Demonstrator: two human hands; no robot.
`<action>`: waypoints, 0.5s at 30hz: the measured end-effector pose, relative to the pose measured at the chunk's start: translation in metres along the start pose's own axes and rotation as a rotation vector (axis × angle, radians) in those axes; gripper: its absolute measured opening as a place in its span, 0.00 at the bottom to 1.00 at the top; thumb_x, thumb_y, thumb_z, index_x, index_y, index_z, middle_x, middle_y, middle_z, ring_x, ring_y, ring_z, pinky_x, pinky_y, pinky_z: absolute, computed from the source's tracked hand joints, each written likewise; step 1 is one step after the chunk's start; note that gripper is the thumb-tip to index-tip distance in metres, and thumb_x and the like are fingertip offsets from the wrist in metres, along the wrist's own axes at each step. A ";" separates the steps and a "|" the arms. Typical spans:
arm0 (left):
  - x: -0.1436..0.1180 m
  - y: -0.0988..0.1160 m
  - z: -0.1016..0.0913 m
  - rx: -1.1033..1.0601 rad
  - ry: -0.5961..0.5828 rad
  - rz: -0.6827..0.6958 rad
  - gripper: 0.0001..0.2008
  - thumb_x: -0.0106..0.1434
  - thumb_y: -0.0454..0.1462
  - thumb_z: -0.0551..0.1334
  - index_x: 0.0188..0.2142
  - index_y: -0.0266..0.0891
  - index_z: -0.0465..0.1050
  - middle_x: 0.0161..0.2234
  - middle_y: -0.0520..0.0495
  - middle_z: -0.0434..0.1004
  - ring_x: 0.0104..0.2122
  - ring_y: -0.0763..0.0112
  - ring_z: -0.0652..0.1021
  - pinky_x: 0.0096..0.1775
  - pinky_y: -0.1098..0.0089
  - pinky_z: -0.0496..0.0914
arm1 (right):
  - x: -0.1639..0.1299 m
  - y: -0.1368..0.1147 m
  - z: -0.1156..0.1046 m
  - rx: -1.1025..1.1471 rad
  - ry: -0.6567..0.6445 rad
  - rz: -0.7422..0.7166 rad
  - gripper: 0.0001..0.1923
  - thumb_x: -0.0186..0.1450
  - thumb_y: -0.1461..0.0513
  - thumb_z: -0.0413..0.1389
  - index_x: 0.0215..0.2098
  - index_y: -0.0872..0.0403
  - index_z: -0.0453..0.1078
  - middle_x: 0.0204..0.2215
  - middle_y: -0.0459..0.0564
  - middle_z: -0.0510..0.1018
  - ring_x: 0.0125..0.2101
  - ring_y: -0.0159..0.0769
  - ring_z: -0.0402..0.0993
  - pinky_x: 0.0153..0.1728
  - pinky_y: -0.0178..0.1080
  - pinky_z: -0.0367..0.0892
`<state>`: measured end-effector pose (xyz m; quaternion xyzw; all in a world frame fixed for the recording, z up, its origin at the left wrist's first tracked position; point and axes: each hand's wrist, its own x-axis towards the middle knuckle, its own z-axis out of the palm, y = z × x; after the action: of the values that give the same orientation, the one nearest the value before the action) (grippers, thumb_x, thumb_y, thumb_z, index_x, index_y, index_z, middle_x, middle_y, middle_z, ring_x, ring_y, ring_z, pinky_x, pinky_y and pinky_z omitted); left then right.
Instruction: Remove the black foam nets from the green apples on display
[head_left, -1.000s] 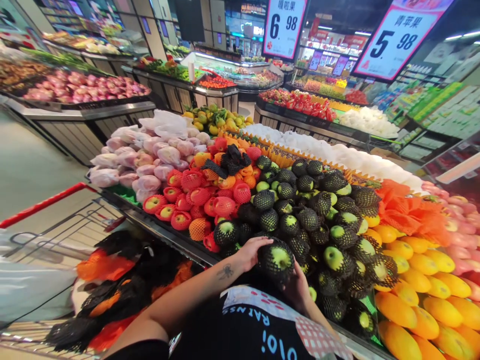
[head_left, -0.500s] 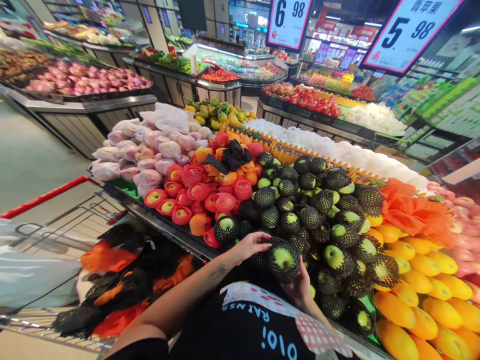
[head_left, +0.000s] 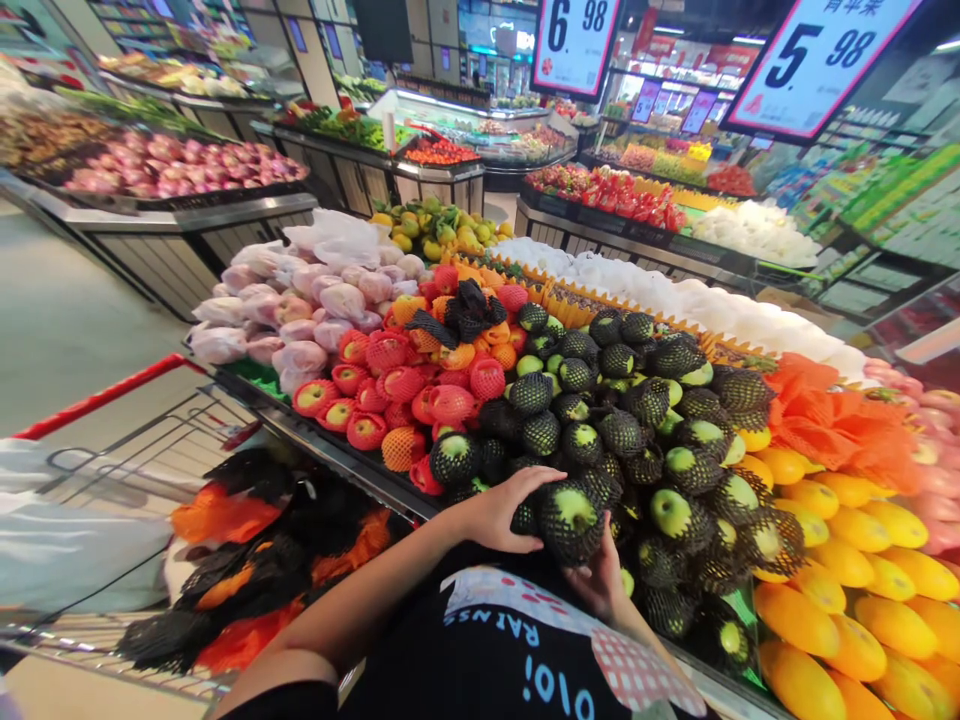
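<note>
A green apple in a black foam net is held in front of my shirt, its net peeled back from the green top. My right hand supports this apple from below and the right, fingers wrapped round its side. At its left edge is my left hand, thumb and fingers spread apart in a curve; whether the fingertips touch the net is hard to tell. Past both hands lies the pile of green apples in black nets. Red apples in red and orange nets lie to its left.
A shopping cart with a red handle stands at left, loose black and orange nets beside the display. Yellow mangoes and an orange net heap lie right. Wrapped pink fruit sits at the far left end.
My left hand has gone from fingers bunched near the apple's top left to thumb and fingers spread at its left side. My right hand keeps the apple in nearly the same place.
</note>
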<state>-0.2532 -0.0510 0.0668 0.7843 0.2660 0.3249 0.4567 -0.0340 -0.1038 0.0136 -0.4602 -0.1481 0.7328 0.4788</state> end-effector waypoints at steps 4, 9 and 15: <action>0.010 -0.004 0.013 -0.147 -0.002 -0.082 0.53 0.47 0.42 0.76 0.68 0.43 0.53 0.65 0.37 0.62 0.63 0.51 0.67 0.64 0.53 0.59 | 0.000 0.001 0.001 0.014 -0.042 0.139 0.27 0.48 0.40 0.67 0.36 0.47 0.76 0.34 0.49 0.83 0.38 0.45 0.80 0.32 0.43 0.75; 0.022 -0.005 0.022 -0.140 0.088 -0.119 0.47 0.42 0.45 0.77 0.60 0.40 0.62 0.56 0.39 0.71 0.55 0.53 0.74 0.58 0.57 0.65 | 0.000 0.006 -0.009 -0.020 -0.022 0.082 0.30 0.40 0.37 0.69 0.33 0.45 0.75 0.28 0.46 0.81 0.26 0.39 0.75 0.24 0.38 0.68; 0.023 -0.010 0.023 -0.141 0.168 -0.111 0.46 0.41 0.43 0.77 0.58 0.39 0.60 0.51 0.40 0.74 0.50 0.55 0.76 0.55 0.58 0.68 | -0.005 0.006 -0.005 -0.011 -0.124 -0.016 0.24 0.37 0.56 0.75 0.31 0.47 0.75 0.25 0.41 0.79 0.22 0.33 0.69 0.24 0.35 0.65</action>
<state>-0.2224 -0.0433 0.0558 0.7044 0.3230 0.3817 0.5039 -0.0325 -0.1122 0.0102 -0.4155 -0.1853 0.7551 0.4720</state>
